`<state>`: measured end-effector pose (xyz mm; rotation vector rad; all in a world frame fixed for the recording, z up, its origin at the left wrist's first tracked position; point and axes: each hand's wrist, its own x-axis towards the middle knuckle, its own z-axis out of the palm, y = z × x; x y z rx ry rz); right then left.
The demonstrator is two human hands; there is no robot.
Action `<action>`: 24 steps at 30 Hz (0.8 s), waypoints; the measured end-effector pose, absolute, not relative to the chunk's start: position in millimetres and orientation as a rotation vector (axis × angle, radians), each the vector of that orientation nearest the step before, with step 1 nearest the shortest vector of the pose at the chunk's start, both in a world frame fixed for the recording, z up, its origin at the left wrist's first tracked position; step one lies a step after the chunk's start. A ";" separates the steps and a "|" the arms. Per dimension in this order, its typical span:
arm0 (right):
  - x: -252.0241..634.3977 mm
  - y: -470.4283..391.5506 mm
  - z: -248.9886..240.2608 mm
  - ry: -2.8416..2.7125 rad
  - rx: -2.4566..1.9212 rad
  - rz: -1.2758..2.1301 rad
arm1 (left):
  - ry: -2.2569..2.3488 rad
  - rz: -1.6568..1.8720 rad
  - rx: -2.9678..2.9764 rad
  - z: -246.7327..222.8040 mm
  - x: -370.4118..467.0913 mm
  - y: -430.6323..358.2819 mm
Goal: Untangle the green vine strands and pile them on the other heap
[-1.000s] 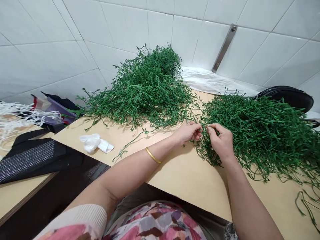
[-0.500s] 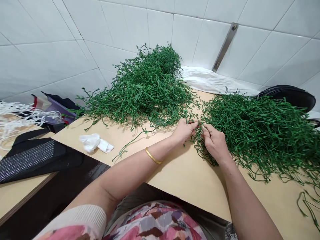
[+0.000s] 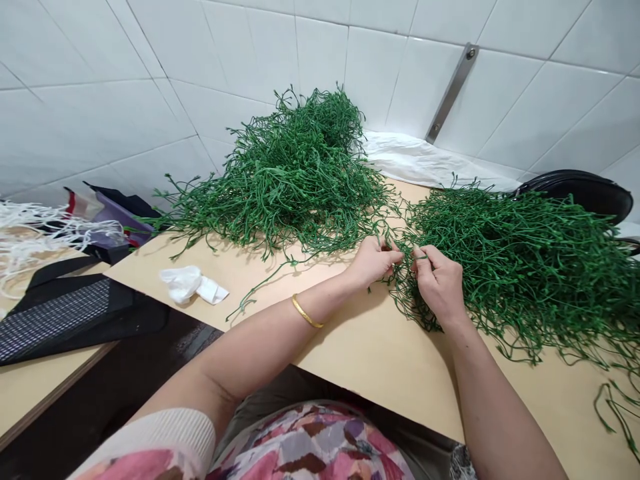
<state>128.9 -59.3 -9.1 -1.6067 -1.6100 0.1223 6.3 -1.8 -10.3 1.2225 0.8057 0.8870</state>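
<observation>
Two heaps of green plastic plant stems with small budded tips lie on the pale tabletop (image 3: 370, 353): a tall left heap (image 3: 300, 173) and a wide right heap (image 3: 525, 267). Between them, my left hand (image 3: 376, 261) pinches a green plastic stem, thumb against fingers. Just to its right, my right hand (image 3: 437, 277) is closed in a pinch on a thin green strand, at the left edge of the right heap. A short gap parts the two hands' fingertips. Exactly which stem pieces the fingers hold is partly hidden by the tangle.
A crumpled white tissue (image 3: 193, 285) lies left of my forearm. White strands (image 3: 45, 227) and a black mesh item (image 3: 65, 320) are on another surface at far left. A black bag (image 3: 580, 190) stands behind the right heap, and white cloth (image 3: 415, 159) runs along the tiled wall.
My right hand has shifted slightly right, away from my left hand, widening the gap between the fingertips. My left hand stays almost in place. Both heaps look the same.
</observation>
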 end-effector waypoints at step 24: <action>138.5 -52.7 -5.6 -1.099 -1.293 0.238 | 0.754 0.869 1.054 -3.7 6.1 -4.8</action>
